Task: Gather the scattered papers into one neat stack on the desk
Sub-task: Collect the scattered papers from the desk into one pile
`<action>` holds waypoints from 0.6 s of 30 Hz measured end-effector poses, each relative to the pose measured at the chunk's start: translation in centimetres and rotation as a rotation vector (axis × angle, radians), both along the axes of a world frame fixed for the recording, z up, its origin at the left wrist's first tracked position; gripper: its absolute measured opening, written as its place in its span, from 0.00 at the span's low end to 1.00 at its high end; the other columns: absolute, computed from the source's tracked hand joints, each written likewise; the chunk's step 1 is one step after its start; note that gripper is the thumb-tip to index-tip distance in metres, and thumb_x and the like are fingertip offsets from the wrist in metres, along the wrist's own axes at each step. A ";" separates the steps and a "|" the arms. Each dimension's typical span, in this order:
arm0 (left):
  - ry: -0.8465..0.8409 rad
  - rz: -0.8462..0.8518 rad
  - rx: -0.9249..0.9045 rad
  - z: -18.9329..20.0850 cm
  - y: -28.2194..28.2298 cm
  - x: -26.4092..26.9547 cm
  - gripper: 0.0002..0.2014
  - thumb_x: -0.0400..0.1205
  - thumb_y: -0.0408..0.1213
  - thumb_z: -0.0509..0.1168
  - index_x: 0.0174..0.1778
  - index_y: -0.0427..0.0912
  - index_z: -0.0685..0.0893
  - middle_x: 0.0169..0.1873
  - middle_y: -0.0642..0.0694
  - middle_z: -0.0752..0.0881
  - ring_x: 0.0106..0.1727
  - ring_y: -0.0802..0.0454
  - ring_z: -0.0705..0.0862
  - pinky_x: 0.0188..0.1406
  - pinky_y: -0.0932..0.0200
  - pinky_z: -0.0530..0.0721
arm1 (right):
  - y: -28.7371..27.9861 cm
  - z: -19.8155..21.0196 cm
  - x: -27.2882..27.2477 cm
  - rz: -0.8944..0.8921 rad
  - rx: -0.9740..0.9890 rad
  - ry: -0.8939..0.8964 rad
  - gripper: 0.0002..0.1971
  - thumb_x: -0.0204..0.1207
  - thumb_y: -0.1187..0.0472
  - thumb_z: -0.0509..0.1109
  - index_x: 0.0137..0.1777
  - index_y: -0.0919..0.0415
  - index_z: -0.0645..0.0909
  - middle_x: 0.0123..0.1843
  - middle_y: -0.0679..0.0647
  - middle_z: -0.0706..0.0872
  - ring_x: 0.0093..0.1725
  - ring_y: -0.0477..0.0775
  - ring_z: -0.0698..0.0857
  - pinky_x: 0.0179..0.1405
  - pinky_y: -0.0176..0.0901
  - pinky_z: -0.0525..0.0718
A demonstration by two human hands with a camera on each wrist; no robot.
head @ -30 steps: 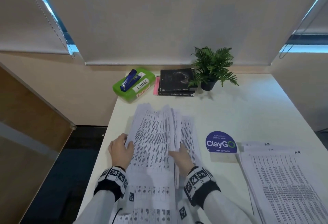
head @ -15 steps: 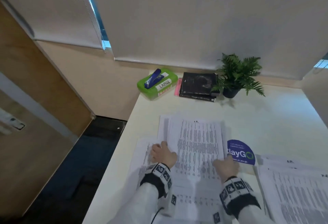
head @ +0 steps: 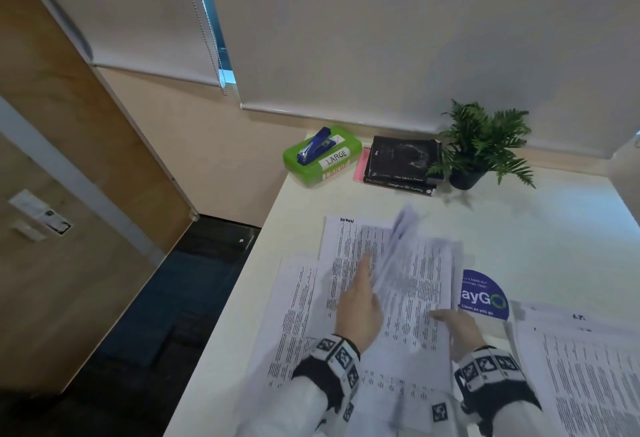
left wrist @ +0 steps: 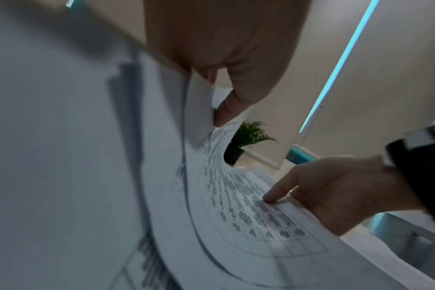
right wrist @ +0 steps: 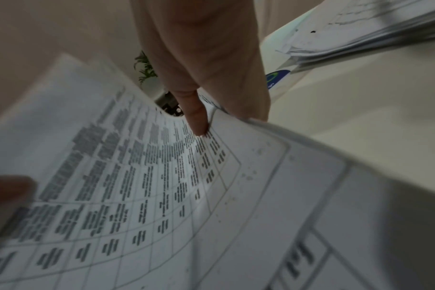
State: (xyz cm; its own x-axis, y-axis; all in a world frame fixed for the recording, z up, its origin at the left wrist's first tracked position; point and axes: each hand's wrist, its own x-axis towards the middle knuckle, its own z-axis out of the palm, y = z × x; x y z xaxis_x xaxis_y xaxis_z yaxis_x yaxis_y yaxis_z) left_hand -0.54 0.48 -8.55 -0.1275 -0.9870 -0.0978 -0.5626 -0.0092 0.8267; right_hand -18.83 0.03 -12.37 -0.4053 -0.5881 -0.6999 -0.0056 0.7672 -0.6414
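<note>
Both hands hold one bundle of printed papers [head: 412, 280], lifted off the white desk [head: 519, 228] and bowed upward. My left hand [head: 363, 284] pinches its left edge, thumb [left wrist: 224, 111] against the sheets. On the right edge my right hand [head: 450, 320] grips with the thumb [right wrist: 196, 119] on top and the fingers underneath. Two loose printed sheets [head: 346, 239] lie flat under and left of the bundle, one [head: 294, 315] near the desk's left edge. A second pile of papers [head: 581, 374] lies at the right.
A green box [head: 322, 159] with a blue stapler [head: 313, 149] on it, black books [head: 401, 162] and a potted fern [head: 485, 149] stand along the back wall. A blue round sticker [head: 485, 294] sits between the two paper groups. The desk's left edge drops to dark floor.
The hands went from pressing the paper edges flat on the desk to gripping the bundle and raising it, so it now curves upward. The head view has swung to the left.
</note>
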 end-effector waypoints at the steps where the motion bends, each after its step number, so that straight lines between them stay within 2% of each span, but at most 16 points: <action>1: -0.037 -0.043 -0.038 0.2 0.6 -0.3 0.33 0.82 0.28 0.58 0.80 0.53 0.56 0.55 0.54 0.79 0.39 0.51 0.85 0.33 0.67 0.85 | 0.3 0.0 -0.3 -0.019 0.004 -0.029 0.21 0.75 0.72 0.66 0.67 0.80 0.74 0.49 0.65 0.80 0.46 0.62 0.80 0.60 0.62 0.79; 2: -0.050 -0.069 -0.070 0.3 1.0 -0.4 0.29 0.82 0.27 0.57 0.79 0.50 0.61 0.59 0.52 0.79 0.40 0.53 0.84 0.34 0.69 0.84 | 0.6 -0.1 -0.6 -0.058 0.013 -0.054 0.22 0.75 0.72 0.66 0.69 0.78 0.73 0.52 0.66 0.81 0.48 0.64 0.80 0.58 0.61 0.79; 4: 0.012 -0.034 -0.064 0.8 1.6 -0.4 0.23 0.82 0.27 0.57 0.74 0.45 0.68 0.57 0.51 0.79 0.35 0.57 0.81 0.29 0.70 0.81 | 1.3 0.1 -1.0 -0.129 0.024 -0.074 0.24 0.76 0.70 0.67 0.72 0.75 0.69 0.63 0.67 0.79 0.58 0.68 0.79 0.54 0.55 0.76; 6: 0.171 0.069 0.050 1.4 1.3 0.5 0.18 0.80 0.26 0.58 0.65 0.45 0.71 0.53 0.48 0.82 0.30 0.57 0.79 0.23 0.70 0.78 | 1.6 0.7 -1.2 -0.150 -0.014 -0.083 0.23 0.75 0.71 0.68 0.69 0.76 0.68 0.64 0.67 0.78 0.56 0.67 0.79 0.51 0.51 0.77; 7: 0.231 0.122 0.099 1.4 0.8 1.1 0.16 0.80 0.25 0.58 0.61 0.46 0.71 0.52 0.47 0.83 0.30 0.55 0.79 0.22 0.69 0.77 | 1.6 1.2 -1.0 -0.136 -0.049 -0.102 0.23 0.75 0.71 0.68 0.68 0.74 0.67 0.64 0.66 0.78 0.57 0.67 0.79 0.52 0.53 0.78; 8: 0.240 0.165 0.133 1.2 0.1 1.9 0.16 0.79 0.25 0.57 0.59 0.47 0.71 0.52 0.45 0.84 0.31 0.54 0.79 0.23 0.68 0.78 | 1.5 1.7 -0.7 -0.113 -0.076 -0.100 0.27 0.75 0.70 0.68 0.72 0.72 0.64 0.69 0.66 0.75 0.62 0.68 0.77 0.58 0.57 0.78; 9: 0.208 0.206 0.168 0.9 -0.7 2.7 0.14 0.79 0.26 0.58 0.58 0.45 0.72 0.53 0.44 0.83 0.35 0.52 0.80 0.27 0.66 0.80 | 1.1 1.9 -0.5 -0.076 -0.095 -0.081 0.32 0.75 0.69 0.68 0.78 0.69 0.60 0.75 0.66 0.70 0.70 0.69 0.73 0.65 0.60 0.75; 10: 0.141 0.250 0.205 0.6 -1.4 3.5 0.13 0.79 0.28 0.59 0.59 0.43 0.74 0.57 0.42 0.81 0.42 0.50 0.82 0.36 0.62 0.83 | 0.8 2.4 0.2 -0.028 -0.094 -0.054 0.35 0.77 0.68 0.67 0.81 0.67 0.55 0.79 0.65 0.65 0.75 0.68 0.68 0.71 0.61 0.71; 11: 0.041 0.284 0.265 0.1 -2.0 4.2 0.14 0.79 0.30 0.60 0.60 0.43 0.75 0.62 0.40 0.77 0.52 0.46 0.81 0.49 0.56 0.84 | 0.3 2.5 0.8 0.019 -0.092 -0.027 0.35 0.77 0.68 0.66 0.81 0.67 0.53 0.81 0.64 0.62 0.77 0.67 0.66 0.75 0.61 0.67; 12: -0.063 0.309 0.345 -0.4 -2.4 4.7 0.16 0.79 0.32 0.60 0.62 0.45 0.75 0.67 0.39 0.72 0.61 0.42 0.77 0.61 0.51 0.80 | 0.1 2.7 1.5 0.074 -0.065 0.010 0.34 0.78 0.69 0.65 0.81 0.67 0.54 0.80 0.65 0.63 0.77 0.67 0.66 0.76 0.60 0.67; 13: -0.136 0.327 0.426 -0.8 -2.6 5.0 0.17 0.78 0.32 0.60 0.64 0.46 0.75 0.70 0.39 0.66 0.68 0.40 0.72 0.68 0.48 0.74 | -0.2 2.7 2.1 0.124 -0.050 0.030 0.33 0.77 0.69 0.65 0.81 0.67 0.56 0.79 0.65 0.65 0.75 0.67 0.68 0.76 0.61 0.68; 14: -0.162 0.346 0.481 -1.2 -2.7 5.2 0.18 0.78 0.32 0.59 0.65 0.46 0.74 0.72 0.39 0.63 0.71 0.38 0.67 0.71 0.47 0.71 | -0.4 2.5 2.6 0.162 -0.027 0.054 0.33 0.76 0.69 0.65 0.80 0.67 0.56 0.78 0.65 0.65 0.74 0.67 0.69 0.75 0.61 0.69; 15: -0.145 0.367 0.495 -1.5 -2.7 5.3 0.18 0.78 0.32 0.59 0.64 0.46 0.75 0.72 0.39 0.61 0.71 0.38 0.67 0.71 0.47 0.71 | -0.6 2.2 2.9 0.174 -0.017 0.071 0.35 0.75 0.69 0.65 0.81 0.66 0.55 0.78 0.65 0.63 0.75 0.67 0.68 0.74 0.60 0.70; 16: -0.101 0.386 0.482 -1.8 -2.7 5.3 0.17 0.77 0.31 0.59 0.62 0.44 0.76 0.71 0.39 0.62 0.68 0.37 0.70 0.68 0.49 0.73 | -0.5 2.5 3.2 0.172 -0.003 0.055 0.36 0.75 0.70 0.65 0.81 0.66 0.53 0.80 0.65 0.61 0.76 0.68 0.67 0.74 0.60 0.70; 18: -0.024 0.374 0.425 -2.2 -2.7 5.3 0.15 0.77 0.30 0.60 0.60 0.40 0.77 0.68 0.39 0.66 0.55 0.40 0.80 0.54 0.55 0.80 | -0.4 2.3 3.2 0.133 -0.014 0.010 0.37 0.76 0.73 0.65 0.82 0.67 0.51 0.79 0.67 0.62 0.76 0.68 0.66 0.73 0.59 0.69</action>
